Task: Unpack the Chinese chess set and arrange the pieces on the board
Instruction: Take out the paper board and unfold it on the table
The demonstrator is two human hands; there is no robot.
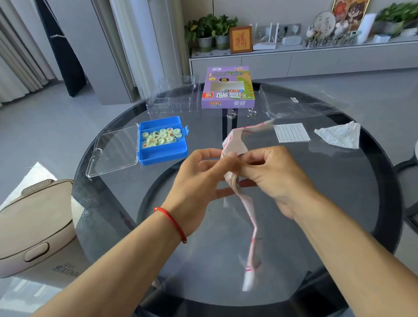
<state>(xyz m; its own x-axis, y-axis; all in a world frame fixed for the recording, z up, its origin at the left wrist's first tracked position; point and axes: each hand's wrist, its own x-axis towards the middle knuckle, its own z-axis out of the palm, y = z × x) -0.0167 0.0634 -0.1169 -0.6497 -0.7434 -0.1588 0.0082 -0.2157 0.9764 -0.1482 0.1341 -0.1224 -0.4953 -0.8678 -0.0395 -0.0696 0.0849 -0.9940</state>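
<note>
Presently, in the head view, unpacking is largely done: the purple carton [227, 88] stands emptied on the glass tabletop [336, 200], and the blue case [163, 140] lies open with the pieces [161, 137] heaped inside. Both grips are closed on the folded board sheet [235, 157], left hand [199, 175] and right hand [273, 172] pinching it mid-air above the tabletop. Judged outstanding: spreading the sheet flat and placing every piece.

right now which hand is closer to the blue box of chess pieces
Left. The left hand sits just below and right of the blue box; the right hand is farther right, with the folded board sheet between them.
</note>
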